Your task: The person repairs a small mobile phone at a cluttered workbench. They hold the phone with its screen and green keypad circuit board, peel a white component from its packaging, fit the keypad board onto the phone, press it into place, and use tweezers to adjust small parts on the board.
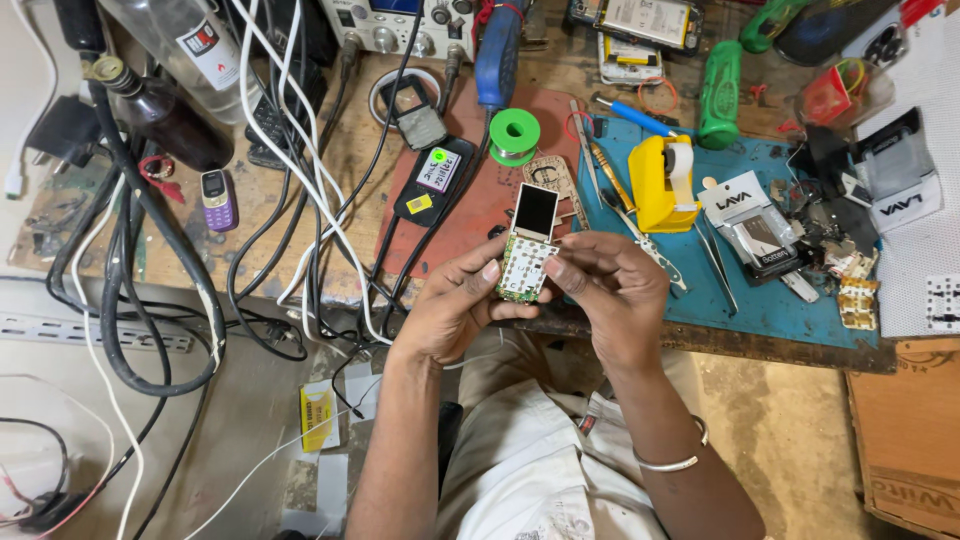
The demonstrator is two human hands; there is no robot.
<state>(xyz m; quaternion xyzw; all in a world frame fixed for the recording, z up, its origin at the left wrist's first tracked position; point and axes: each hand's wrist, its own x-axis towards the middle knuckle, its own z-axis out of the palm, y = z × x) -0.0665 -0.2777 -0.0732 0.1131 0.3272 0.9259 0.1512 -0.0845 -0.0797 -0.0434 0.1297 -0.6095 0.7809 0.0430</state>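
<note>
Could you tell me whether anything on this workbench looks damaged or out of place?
The small phone with its casing removed stands out: both the left hand and the right hand hold it, with its white keypad board bare below the dark screen. Loose broken parts lie scattered on the blue mat.

A single head-worn camera looks steeply down from above the person's lap onto the near edge of a cluttered worktop (330,180). It faces forward across the worktop (the far edge runs out of frame at the top). The view is close, and the floor shows below the worktop's edge.
</note>
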